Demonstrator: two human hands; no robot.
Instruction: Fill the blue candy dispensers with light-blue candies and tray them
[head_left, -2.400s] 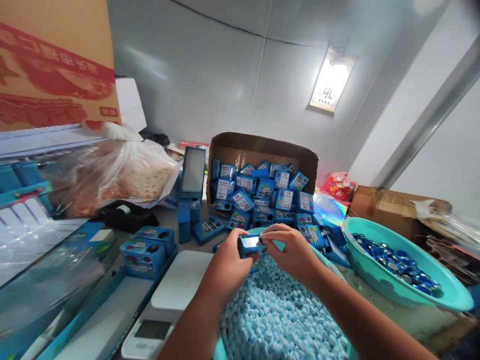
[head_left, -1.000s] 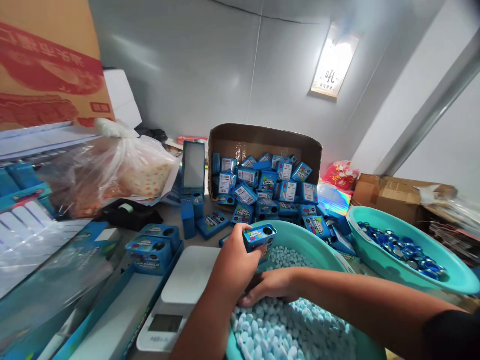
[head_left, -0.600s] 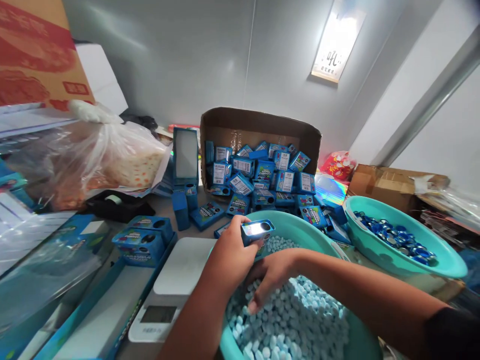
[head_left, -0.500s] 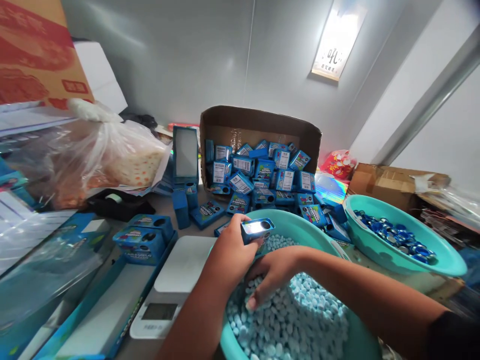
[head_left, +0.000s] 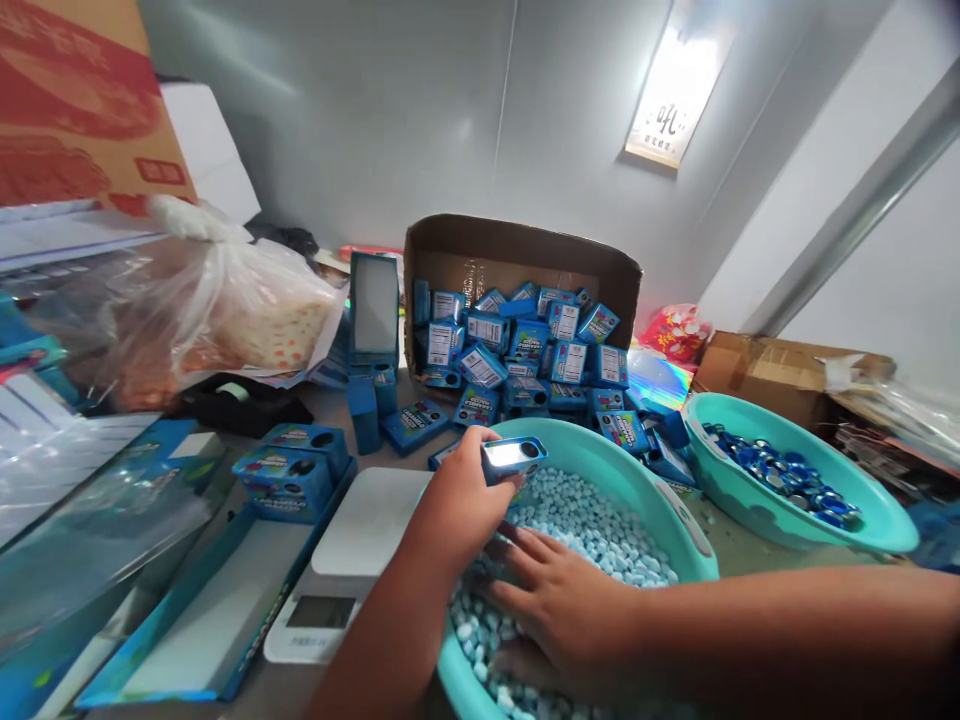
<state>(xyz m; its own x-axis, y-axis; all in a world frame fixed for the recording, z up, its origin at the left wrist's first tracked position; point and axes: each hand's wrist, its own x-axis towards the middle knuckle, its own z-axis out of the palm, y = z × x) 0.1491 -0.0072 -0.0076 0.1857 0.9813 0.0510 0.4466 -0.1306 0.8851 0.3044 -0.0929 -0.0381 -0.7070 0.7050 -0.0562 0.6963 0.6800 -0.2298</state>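
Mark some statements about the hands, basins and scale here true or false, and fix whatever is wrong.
1. The left hand holds a small blue rectangular printed box. True.
2. A white plastic digital scale sits left of the rounded turquoise plastic basin of pale-blue pellets. True.
3. The right hand presses on the scale. False: with fingers spread, it is at the pellets.
4. The turquoise plastic basin farther right contains boxes. False: that basin contains shiny blue-and-silver round pieces.
5. An open brown cardboard carton holds many blue boxes. True.
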